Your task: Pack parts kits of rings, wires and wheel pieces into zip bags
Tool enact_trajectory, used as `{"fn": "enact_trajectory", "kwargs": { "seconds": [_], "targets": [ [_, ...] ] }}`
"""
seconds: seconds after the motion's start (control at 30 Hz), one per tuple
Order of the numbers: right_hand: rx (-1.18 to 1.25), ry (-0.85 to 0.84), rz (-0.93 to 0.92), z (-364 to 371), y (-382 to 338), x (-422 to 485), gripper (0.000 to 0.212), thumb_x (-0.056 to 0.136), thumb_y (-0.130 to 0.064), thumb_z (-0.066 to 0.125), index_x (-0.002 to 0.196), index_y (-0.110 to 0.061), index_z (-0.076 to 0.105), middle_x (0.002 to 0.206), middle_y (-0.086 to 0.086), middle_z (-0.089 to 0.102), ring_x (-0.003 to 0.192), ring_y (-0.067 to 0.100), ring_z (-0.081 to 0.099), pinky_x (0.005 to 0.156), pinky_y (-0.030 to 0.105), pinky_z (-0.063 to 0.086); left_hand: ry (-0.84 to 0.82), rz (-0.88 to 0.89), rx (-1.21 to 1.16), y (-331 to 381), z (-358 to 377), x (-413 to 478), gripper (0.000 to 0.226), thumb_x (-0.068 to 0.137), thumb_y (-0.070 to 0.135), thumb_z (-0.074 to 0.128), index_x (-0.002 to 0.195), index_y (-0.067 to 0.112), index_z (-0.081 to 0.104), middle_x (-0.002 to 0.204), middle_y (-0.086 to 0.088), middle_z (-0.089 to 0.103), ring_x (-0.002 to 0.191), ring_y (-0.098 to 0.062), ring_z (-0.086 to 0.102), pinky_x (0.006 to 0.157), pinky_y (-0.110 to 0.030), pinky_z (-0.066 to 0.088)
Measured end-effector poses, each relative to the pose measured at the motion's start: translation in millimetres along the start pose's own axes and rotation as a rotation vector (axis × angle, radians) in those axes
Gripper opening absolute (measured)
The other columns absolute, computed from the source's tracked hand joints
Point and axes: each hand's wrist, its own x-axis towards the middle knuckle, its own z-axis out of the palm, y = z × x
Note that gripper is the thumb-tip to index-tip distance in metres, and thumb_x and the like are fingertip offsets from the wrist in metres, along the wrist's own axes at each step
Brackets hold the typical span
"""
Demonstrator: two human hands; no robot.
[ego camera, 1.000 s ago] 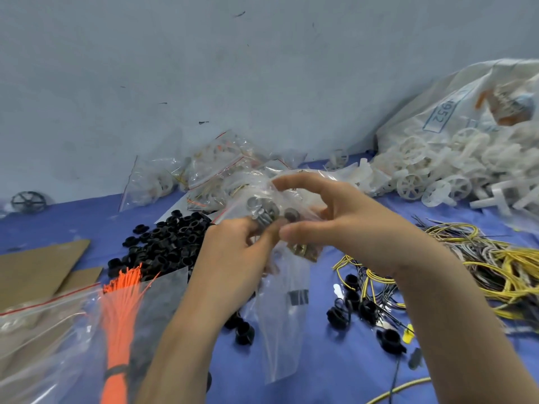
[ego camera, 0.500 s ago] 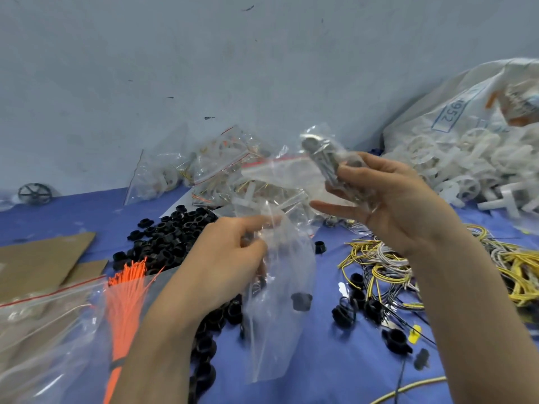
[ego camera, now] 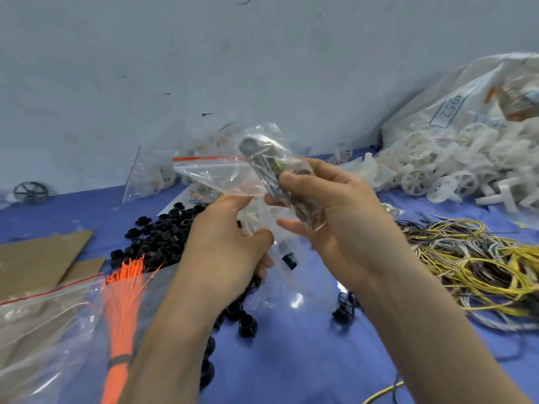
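We hold 2 clear bags at the centre of the frame.
Our left hand [ego camera: 230,243] pinches the zip bag [ego camera: 210,173], whose red strip runs toward the upper left. Our right hand [ego camera: 329,211] grips a small packet [ego camera: 262,158] of dark metal parts that overlaps the bag's right edge. On the blue cloth [ego camera: 291,360], black rings [ego camera: 163,234] lie centre left, wires [ego camera: 481,258] right, white wheel pieces [ego camera: 437,167] upper right, and orange ties [ego camera: 124,293] lower left.
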Motion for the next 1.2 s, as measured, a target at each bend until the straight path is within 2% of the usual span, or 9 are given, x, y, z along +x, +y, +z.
{"fn": "enact_trajectory", "kwargs": {
  "seconds": [0.1,0.2,0.37,0.6,0.77,0.87,1.0,1.1,1.2],
  "targets": [
    [-0.351,0.024,-0.138,-8,2,2,0.016,0.08,0.005,0.064,0.084,-0.01,0.063,0.076,0.019,0.062,0.059,0.018,0.049,0.048,0.022,0.038,0.023,-0.031,-0.058,3,-1,0,0.045,0.086,-0.001,0.061,0.077,0.042,0.046,0.049,-0.004,0.065,0.035,-0.009,0.054,0.037,-0.013,0.04],
    [-0.703,-0.069,-0.211,-17,-2,6,0.016,0.078,0.008,0.063,0.077,-0.008,0.061,0.054,-0.01,0.051,0.049,0.014,0.043,0.046,0.019,0.037,-0.002,-0.032,-0.117,0,-2,2,0.031,0.083,-0.005,0.06,0.079,0.026,0.059,0.047,-0.004,0.063,0.034,-0.01,0.054,0.037,-0.014,0.04],
    [-1.097,-0.151,-0.195,-31,-10,7,0.02,0.077,0.004,0.061,0.073,-0.015,0.064,0.053,-0.019,0.053,0.05,-0.001,0.046,0.051,0.009,0.035,-0.109,-0.042,-0.084,-7,6,3,0.016,0.08,-0.007,0.057,0.073,0.004,0.065,0.046,-0.004,0.063,0.035,-0.011,0.055,0.04,-0.015,0.041],
    [-1.403,-0.178,-0.132,-39,-27,-2,0.02,0.079,-0.006,0.059,0.074,-0.024,0.065,0.077,-0.007,0.064,0.074,0.012,0.058,0.063,0.023,0.047,-0.171,-0.025,-0.006,-1,20,-2,0.035,0.077,-0.002,0.058,0.052,0.023,0.062,0.047,0.002,0.065,0.038,-0.006,0.057,0.042,-0.01,0.041],
    [-1.63,-0.206,0.099,-41,-21,1,0.02,0.084,-0.008,0.058,0.095,-0.018,0.072,0.097,0.004,0.069,0.088,0.023,0.063,0.072,0.029,0.052,-0.176,0.059,-0.038,8,22,-5,0.066,0.078,-0.01,0.054,0.128,0.033,0.055,0.087,0.005,0.065,0.036,-0.008,0.052,0.041,-0.012,0.041],
    [-1.613,-0.24,0.155,-46,-23,2,0.036,0.088,-0.018,0.06,0.123,-0.026,0.061,0.117,-0.001,0.063,0.099,0.018,0.062,0.077,0.025,0.048,-0.153,0.109,-0.04,6,18,-5,0.075,0.079,-0.01,0.054,0.133,0.041,0.049,0.124,0.032,0.054,0.039,-0.011,0.055,0.04,-0.015,0.043],
    [-1.267,-0.248,-0.112,-49,-40,-7,0.026,0.087,-0.024,0.065,0.112,-0.026,0.069,0.107,-0.006,0.071,0.102,0.006,0.064,0.094,0.034,0.05,-0.037,0.098,-0.128,-2,10,0,0.069,0.078,0.002,0.059,0.104,0.066,0.056,0.083,0.01,0.065,0.038,-0.012,0.055,0.038,-0.016,0.042],
    [-0.894,-0.078,-0.377,-65,-53,-7,0.013,0.084,-0.016,0.063,0.09,-0.021,0.074,0.081,-0.003,0.075,0.082,0.01,0.071,0.084,0.034,0.055,0.095,0.103,-0.168,-12,0,9,0.068,0.067,0.018,0.05,0.112,0.069,0.052,0.076,0.018,0.071,0.042,-0.01,0.059,0.042,-0.016,0.047],
    [-0.968,0.15,-0.27,-110,-51,10,0.017,0.085,-0.008,0.06,0.086,-0.02,0.072,0.077,0.001,0.074,0.074,0.014,0.071,0.078,0.032,0.056,0.185,0.111,-0.147,-22,-7,14,0.071,0.068,0.017,0.048,0.123,0.062,0.052,0.078,0.02,0.073,0.04,-0.007,0.057,0.05,-0.029,0.053]
  ]
}}
